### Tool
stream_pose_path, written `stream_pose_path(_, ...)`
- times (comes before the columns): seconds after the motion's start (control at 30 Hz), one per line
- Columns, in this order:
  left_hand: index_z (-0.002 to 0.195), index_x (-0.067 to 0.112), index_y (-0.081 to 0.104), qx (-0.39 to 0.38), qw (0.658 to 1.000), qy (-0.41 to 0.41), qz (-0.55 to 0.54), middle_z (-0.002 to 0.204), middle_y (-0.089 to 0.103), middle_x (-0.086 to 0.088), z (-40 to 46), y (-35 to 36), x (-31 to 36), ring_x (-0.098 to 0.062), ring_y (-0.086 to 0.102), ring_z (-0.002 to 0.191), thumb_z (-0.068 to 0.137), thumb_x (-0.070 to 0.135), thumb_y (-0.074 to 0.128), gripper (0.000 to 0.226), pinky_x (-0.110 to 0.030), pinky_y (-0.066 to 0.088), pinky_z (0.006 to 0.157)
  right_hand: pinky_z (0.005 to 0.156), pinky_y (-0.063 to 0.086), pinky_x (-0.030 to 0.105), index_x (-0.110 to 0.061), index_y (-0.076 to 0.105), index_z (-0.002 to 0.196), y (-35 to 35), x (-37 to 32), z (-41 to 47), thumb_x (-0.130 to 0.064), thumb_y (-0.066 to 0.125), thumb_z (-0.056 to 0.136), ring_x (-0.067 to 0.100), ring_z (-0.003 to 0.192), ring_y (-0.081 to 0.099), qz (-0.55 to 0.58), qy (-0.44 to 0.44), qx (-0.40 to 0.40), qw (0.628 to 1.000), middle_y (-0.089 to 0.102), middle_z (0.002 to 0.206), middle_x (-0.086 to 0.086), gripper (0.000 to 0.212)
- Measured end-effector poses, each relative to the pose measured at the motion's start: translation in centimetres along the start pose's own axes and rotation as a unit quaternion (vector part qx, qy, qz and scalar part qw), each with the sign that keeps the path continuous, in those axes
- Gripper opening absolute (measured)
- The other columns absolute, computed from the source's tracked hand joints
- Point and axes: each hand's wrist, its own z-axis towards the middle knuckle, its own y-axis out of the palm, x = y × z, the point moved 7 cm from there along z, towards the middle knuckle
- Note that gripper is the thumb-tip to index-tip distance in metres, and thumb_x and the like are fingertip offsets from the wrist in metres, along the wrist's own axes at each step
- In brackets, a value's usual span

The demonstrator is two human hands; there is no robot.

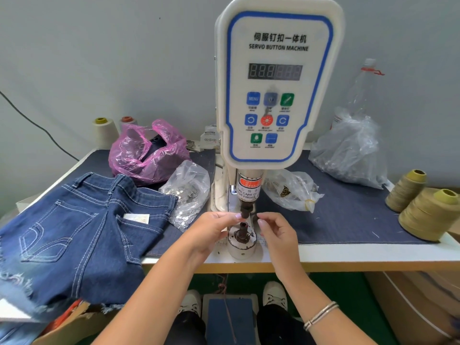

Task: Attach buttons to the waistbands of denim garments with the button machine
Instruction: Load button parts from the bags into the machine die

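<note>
We judge it early loading: both hands, left hand (211,226) and right hand (276,230), flank the button machine (276,83) punch (245,210), grip unclear; denim shorts (82,232) wait on the surface (348,215), left.

This is a garment workshop. A button machine (276,83) stands on the table (348,255). Thread cones (428,212) and denim shorts (82,235) lie around it.

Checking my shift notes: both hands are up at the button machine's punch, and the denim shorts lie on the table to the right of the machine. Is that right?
Not quite. The head view shows the denim shorts lying to the left of the button machine, not the right. The rest holds: the left hand and right hand are both up at the punch.
</note>
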Motion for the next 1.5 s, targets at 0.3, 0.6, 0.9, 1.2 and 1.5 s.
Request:
stream_pose_path(0.3, 0.07, 0.023, 0.08, 0.012, 1.0, -0.027, -0.009, 0.092, 0.076, 0.01, 0.0, -0.5, -0.1, -0.011, 0.058, 0.11, 0.089, 0.019, 0.066, 0.024, -0.03, 0.041, 0.092, 0.077, 0.049, 0.013, -0.03, 0.064, 0.093, 0.2, -0.1, -0.1, -0.003, 0.06, 0.091, 0.001, 0.087, 0.062, -0.048, -0.012, -0.017, 0.999, 0.067, 0.091, -0.012, 0.027)
stream_pose_path(0.6, 0.095, 0.013, 0.074, 0.03, 0.998, -0.063, -0.002, 0.121, 0.066, 0.0, -0.1, -0.7, -0.2, -0.015, 0.047, 0.124, 0.084, 0.027, 0.07, 0.019, -0.034, 0.029, 0.097, 0.081, 0.048, 0.011, -0.019, 0.067, 0.099, 0.9, -0.3, -0.3, -0.003, 0.062, 0.09, -0.001, 0.092, 0.06, -0.127, -0.044, -0.051, 0.99, 0.066, 0.094, -0.009, 0.019)
stream_pose_path(0.9, 0.078, 0.018, 0.077, 0.045, 0.994, -0.102, 0.002, 0.118, 0.065, 0.0, -0.4, -0.4, -0.4, -0.014, 0.049, 0.117, 0.086, 0.026, 0.066, 0.015, -0.041, 0.017, 0.109, 0.078, 0.046, 0.007, -0.023, 0.065, 0.094, 1.1, -0.3, -0.3, -0.004, 0.063, 0.089, -0.003, 0.093, 0.057, -0.163, -0.071, -0.046, 0.983, 0.063, 0.091, -0.012, 0.02)
stream_pose_path(1.2, 0.074, 0.028, 0.078, 0.058, 0.993, -0.055, 0.089, 0.106, 0.068, 0.01, -0.6, -0.8, 0.8, -0.008, 0.053, 0.11, 0.086, 0.034, 0.062, 0.021, -0.035, 0.031, 0.091, 0.075, 0.046, 0.005, -0.014, 0.066, 0.092, 1.3, -0.6, -0.7, -0.003, 0.059, 0.091, -0.004, 0.091, 0.057, -0.214, -0.108, -0.036, 0.97, 0.057, 0.09, -0.012, 0.013)
stream_pose_path(1.5, 0.108, 0.022, 0.071, 0.302, 0.767, 0.211, 0.525, 0.116, 0.06, -0.001, -2.7, -10.3, 8.7, -0.022, 0.053, 0.111, 0.089, 0.025, 0.063, 0.021, -0.041, 0.038, 0.094, 0.08, 0.047, 0.008, -0.02, 0.065, 0.096, 1.0, -0.7, -0.9, 0.0, 0.052, 0.094, -0.005, 0.101, 0.055, -0.181, -0.082, -0.022, 0.98, 0.061, 0.096, -0.012, 0.024)
